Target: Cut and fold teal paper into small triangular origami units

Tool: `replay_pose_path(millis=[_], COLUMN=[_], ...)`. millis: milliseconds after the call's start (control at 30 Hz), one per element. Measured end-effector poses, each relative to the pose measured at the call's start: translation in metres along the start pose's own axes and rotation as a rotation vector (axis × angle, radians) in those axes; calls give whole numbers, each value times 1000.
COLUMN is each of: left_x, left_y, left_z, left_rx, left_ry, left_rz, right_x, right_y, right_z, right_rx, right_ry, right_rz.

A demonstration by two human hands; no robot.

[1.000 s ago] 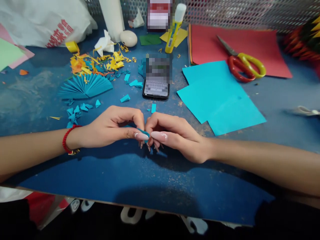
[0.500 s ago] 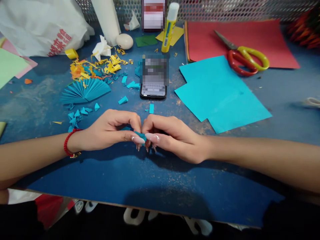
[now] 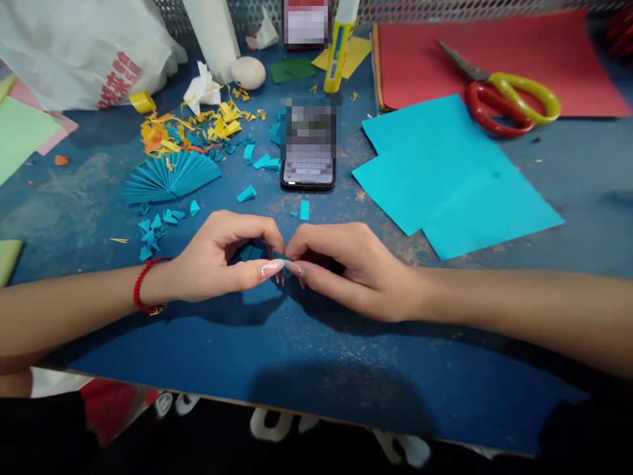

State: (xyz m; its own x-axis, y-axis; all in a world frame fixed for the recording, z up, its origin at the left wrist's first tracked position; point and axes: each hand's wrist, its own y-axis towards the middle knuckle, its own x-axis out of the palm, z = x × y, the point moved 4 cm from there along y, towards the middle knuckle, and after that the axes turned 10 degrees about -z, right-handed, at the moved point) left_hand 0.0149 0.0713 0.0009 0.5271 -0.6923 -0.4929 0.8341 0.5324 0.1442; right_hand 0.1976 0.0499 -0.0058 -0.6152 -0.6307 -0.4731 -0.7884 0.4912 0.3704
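Observation:
Between the fingertips of both hands is a small piece of blue paper [image 3: 279, 256], mostly hidden by the thumbs. My left hand [image 3: 232, 257], with a red cord bracelet [image 3: 141, 287] at its wrist, pinches the piece from the left. From the right, my right hand [image 3: 356, 270] pinches it too, and the two thumb tips meet. Left of the hands lie several small folded blue paper pieces [image 3: 154, 231]. A pleated blue paper fan [image 3: 173, 178] rests behind them. Just beyond the fingers is a small blue paper strip [image 3: 304, 210].
A phone [image 3: 309, 173] lies ahead, with a glue stick [image 3: 340, 56] behind it. Scissors [image 3: 499, 102] rest across red paper [image 3: 445, 59] and blue sheets [image 3: 459, 178] on the right. Yellow scraps [image 3: 222, 125], a paper roll [image 3: 212, 39] and a white bag [image 3: 84, 53] are back left.
The fingertips have shifted on the blue piece, which shows less between the thumbs now. The whole view has moved slightly; the things on the table stay put.

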Motion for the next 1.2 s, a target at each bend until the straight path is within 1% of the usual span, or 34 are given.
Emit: replay_pose_path(millis=[200, 300, 400, 500, 600, 700, 800, 867, 967, 1200], left_x=[-2, -1, 0, -2, -2, -1, 0, 0, 0, 0], left_y=[-2, 1, 3, 1, -3, -5, -5, -4, -3, -1], left_z=[-3, -1, 1, 1, -1, -5, -6, -6, -6, -4], left_rx=[-45, -17, -7, -22, -34, -93, -54, -13, 14, 21], left_ry=[-54, -57, -19, 35, -44, -129, -120, -106, -98, -39], left_rz=[-4, -2, -11, 13, 40, 72, 79, 68, 42, -9], right_x=[-2, -3, -4, -5, -5, -5, -4, -4, -4, -5], right_y=[0, -1, -1, -2, 0, 3, 4, 3, 1, 1], right_z=[1, 1, 2, 3, 4, 6, 7, 7, 7, 6], right_rx=[14, 28, 53, 86, 86, 86, 117, 144, 179, 127], right_ry=[21, 61, 111, 131, 161, 211, 253, 268, 270, 200], right_rz=[37, 50, 84, 103, 94, 74, 76, 79, 75, 123])
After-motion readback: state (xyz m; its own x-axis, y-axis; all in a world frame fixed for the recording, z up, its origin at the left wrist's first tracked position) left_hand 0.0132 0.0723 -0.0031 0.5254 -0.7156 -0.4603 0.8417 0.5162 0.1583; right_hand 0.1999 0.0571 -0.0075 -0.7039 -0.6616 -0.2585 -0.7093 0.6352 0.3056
